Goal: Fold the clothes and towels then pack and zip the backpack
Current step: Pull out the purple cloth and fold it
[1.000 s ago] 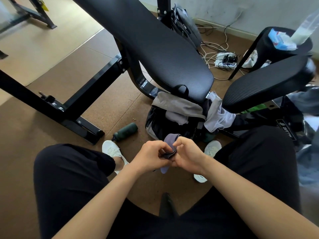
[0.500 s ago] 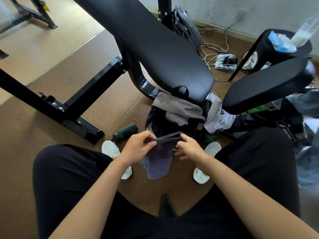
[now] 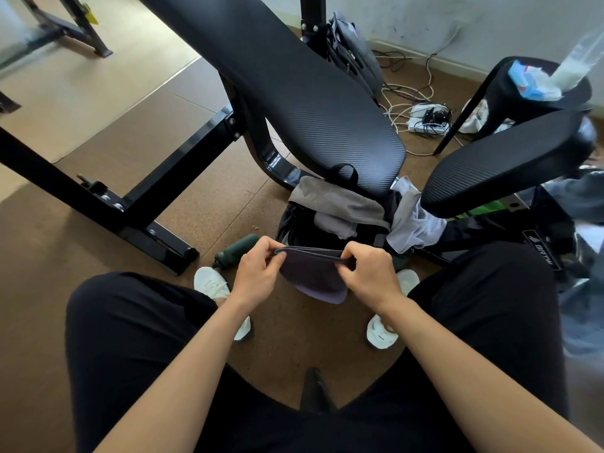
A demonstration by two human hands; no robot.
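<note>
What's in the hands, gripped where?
A dark cloth: the left hand pinches the left end of its top edge, the right hand the right end; the rest hangs down.

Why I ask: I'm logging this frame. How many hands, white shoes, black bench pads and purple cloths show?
Hands: 2, left hand and right hand
White shoes: 2
Black bench pads: 2
Purple cloth: 1
Total: 7
</note>
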